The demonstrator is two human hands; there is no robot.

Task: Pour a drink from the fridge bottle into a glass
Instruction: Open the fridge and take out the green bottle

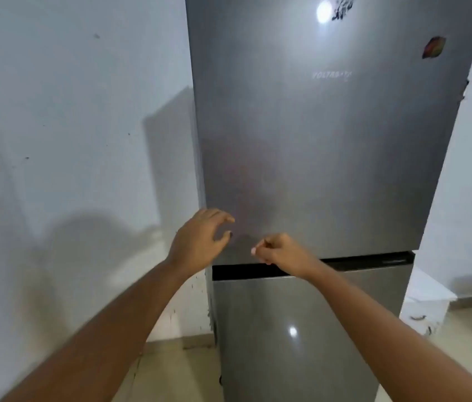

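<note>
While both doors of the grey two-door fridge [330, 140] are closed, two bare arms reach toward its front from the bottom of the view. Its upper door [345, 175] fills most of the frame, and the lower door [301, 329] sits beneath it, with a dark gap [237, 271] running between the two.

At the lower left corner of the upper door, the left hand [197, 239] is spread and slightly curled, its fingers [223, 217] arched toward the metal, with nothing in its grasp. Whether the fingertips actually touch the door cannot be told. Just right of it, low on the same door and just above the dark gap, the right hand [281, 250] is loosely curled into a half fist, thumb against the bent fingers, and holds nothing visible.

Neither bottle nor glass shows anywhere; with the fridge shut, its contents are hidden.

Faint brand lettering [332, 75] sits in the upper middle of the upper door. A reddish magnet [433, 47] clings near that door's upper right, and a dark blurred sticker [343, 7] is at its top edge beside a bright light reflection. A white wall [69, 126] stands left of the fridge, carrying the fridge's shadow, and pale floor tiles [177, 369] lie at its foot.
</note>
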